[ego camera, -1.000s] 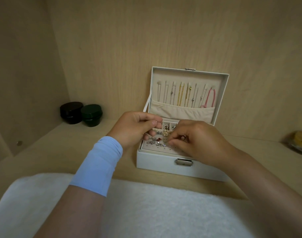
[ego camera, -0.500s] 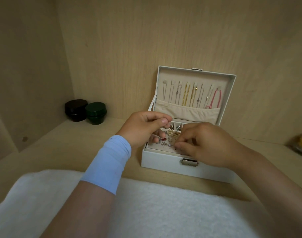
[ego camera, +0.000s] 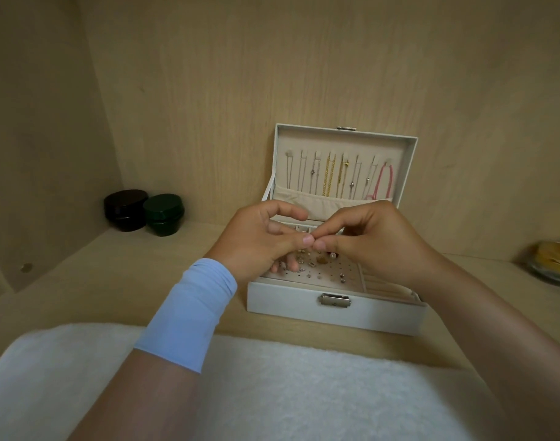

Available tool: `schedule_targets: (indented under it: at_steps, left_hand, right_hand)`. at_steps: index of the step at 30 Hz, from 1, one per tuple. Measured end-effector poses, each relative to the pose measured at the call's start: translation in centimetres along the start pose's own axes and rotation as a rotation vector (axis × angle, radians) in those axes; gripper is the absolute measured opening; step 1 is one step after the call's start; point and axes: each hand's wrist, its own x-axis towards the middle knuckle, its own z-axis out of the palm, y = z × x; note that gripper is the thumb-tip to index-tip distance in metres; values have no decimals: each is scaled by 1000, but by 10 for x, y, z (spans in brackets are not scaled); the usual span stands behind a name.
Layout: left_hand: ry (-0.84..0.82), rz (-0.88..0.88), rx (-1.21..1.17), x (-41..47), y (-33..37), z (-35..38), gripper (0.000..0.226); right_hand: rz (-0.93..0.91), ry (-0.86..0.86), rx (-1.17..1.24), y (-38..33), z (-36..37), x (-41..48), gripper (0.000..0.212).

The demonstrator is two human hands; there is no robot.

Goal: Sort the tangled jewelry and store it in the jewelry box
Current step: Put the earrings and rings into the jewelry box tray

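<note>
Fingertips meet: my left hand and right hand are together, thumbs and forefingers pinched tip to tip; whether a stud sits between them I cannot tell. Wrists raised, forearms angling in. Directly beneath lies the jewelry box, lid open, long side running left to right; the left hand is nearer, its lower fingers hanging to the earring panel and its studs. Any piece goes straight down, I judge. Necklaces hang in the lid.

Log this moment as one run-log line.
hands: left hand and right hand fingertips meet above earring tray, item too small to tell | jewelry box: open, lid upright | necklaces: hanging in lid
</note>
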Motion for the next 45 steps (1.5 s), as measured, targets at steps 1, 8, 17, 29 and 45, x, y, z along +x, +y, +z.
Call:
schedule_targets:
  at_steps: [1,8,17,29,45]
  left_hand:
    - [3,-2,6,-1,2,1,28]
    - [70,73,189,2,-8,1,3]
    - [-45,132,743,3,-18,-3,10]
    - [-19,188,837,1,-16,7,7]
    - [-27,214,853,4,-19,6,8]
  right_hand:
    - [-3,-6,3,1,-1,0,8]
    - [70,-36,-223,13,-1,-3,7]
    - [-169,-149,-846,12,9,-3,8]
    - [-11,-253,-961,1,-20,-3,8]
    - [-58,-204,-910,0,0,-5,9]
